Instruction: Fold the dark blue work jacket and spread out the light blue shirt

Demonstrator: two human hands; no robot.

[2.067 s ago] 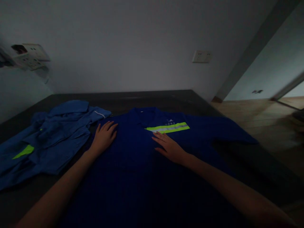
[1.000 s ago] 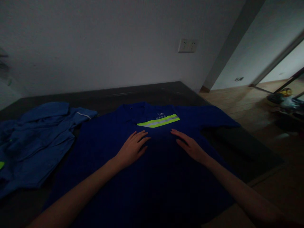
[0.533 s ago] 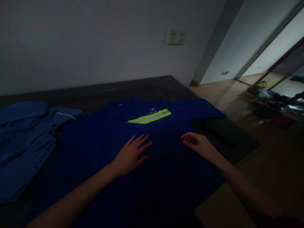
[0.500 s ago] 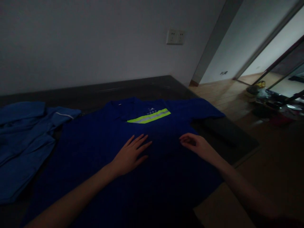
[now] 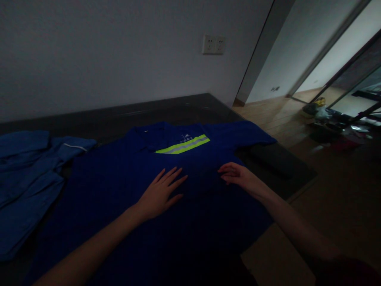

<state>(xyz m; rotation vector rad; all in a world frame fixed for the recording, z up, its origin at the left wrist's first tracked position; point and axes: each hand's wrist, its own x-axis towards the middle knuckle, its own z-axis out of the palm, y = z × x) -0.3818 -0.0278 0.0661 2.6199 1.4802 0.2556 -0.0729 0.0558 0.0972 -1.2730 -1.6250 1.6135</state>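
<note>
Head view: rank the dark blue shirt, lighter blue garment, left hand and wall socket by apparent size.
1. dark blue shirt
2. lighter blue garment, partly cut off at left
3. left hand
4. wall socket, farther away, so true size unsure

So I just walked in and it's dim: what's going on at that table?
A person has a dark blue shirt with a yellow-green stripe spread flat on a table. The left hand lies open on its middle; the right hand, fingers loosely curled, touches the cloth further right. Another blue garment lies rumpled at the left.
</note>
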